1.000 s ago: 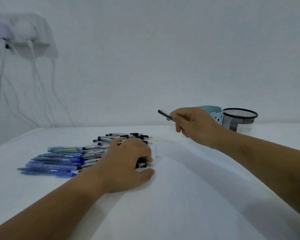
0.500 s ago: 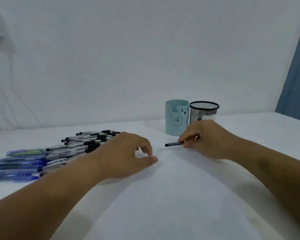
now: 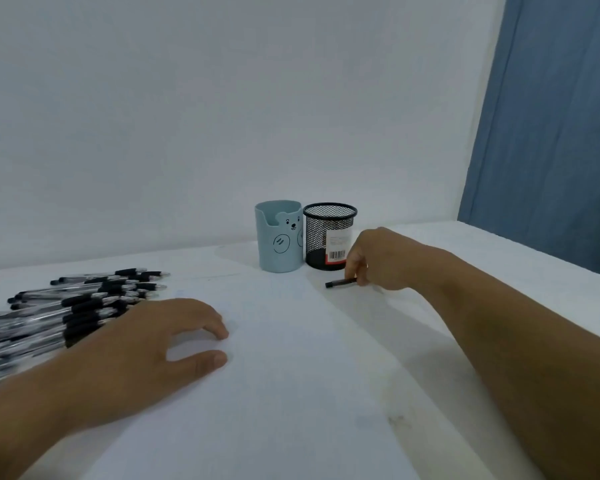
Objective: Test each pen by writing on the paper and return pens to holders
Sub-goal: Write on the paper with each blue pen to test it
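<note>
Head view: right hand [image 3: 378, 259] pinches black pen [image 3: 341, 282] low over white table [image 3: 326, 393], pen's long axis lying level, free end pointing left. Mesh holder [image 3: 329, 237] stands just behind that hand; blue cup [image 3: 279, 237] beside it, leftward. Left hand [image 3: 160, 341] rests on table, fingers loosely spread, holding nothing, beside pen pile [image 3: 84, 303]. Right hand far nearer holders (likely drop-off next); pen would need tipping upright.

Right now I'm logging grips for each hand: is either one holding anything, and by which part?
The right hand pinches a dark pen by its right end, low over the table. The left hand holds nothing, resting on the table.
</note>
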The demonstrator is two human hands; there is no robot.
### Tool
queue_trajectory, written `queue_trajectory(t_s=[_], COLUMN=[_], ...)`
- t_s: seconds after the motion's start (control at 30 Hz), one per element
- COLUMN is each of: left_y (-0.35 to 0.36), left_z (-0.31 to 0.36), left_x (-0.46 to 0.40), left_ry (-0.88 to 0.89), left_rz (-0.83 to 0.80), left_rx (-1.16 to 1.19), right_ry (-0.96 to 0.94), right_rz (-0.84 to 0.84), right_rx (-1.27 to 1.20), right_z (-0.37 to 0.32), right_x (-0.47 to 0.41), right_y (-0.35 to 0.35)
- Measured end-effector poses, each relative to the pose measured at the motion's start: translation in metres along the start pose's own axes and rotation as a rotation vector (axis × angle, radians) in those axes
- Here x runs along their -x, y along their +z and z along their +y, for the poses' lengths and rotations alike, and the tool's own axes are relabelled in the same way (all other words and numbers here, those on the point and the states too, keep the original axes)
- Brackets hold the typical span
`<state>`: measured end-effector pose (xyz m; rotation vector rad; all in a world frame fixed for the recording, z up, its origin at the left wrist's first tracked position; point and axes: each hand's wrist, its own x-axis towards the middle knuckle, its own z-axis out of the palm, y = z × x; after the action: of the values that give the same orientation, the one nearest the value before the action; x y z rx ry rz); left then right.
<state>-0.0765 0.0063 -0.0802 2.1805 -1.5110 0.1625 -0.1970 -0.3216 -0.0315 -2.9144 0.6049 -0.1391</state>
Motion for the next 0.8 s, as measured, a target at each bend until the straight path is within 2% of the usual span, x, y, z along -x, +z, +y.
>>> queue_trajectory(t_s=[0.2, 0.4, 0.5, 0.57, 0.67, 0.8], left_y=[0.003, 0.001, -0.006, -0.017, -0.047, -0.094], left_z=[0.003, 0.005, 0.013, 0.015, 0.005, -0.028], left_x=[0.000, 0.001, 0.000, -0.002, -0.001, 0.021], left_ry=[-0.020, -0.047, -0.050, -0.088, -0.181, -0.378], left_rz=[0.004, -0.025, 0.016, 0.111, 0.242, 0.277], left_rx=[-0.005, 0.013, 0.004, 0.041, 0.098, 0.037], right_ry=[0.048, -0.004, -0.152, -0.280, -0.479, -0.658], right_rz=[0.039, 0.048, 0.107, 0.114, 0.089, 0.058], right_rx=[0.091, 0.187, 0.191, 0.063, -0.047, -0.028], right_z=[0.001, -0.014, -0.040, -0.066, -0.106, -0.155], right_x=[0.001, 0.008, 0.012, 0.019, 0.025, 0.025], right_y=[0.001, -0.005, -0.004, 0.002, 0.017, 0.037])
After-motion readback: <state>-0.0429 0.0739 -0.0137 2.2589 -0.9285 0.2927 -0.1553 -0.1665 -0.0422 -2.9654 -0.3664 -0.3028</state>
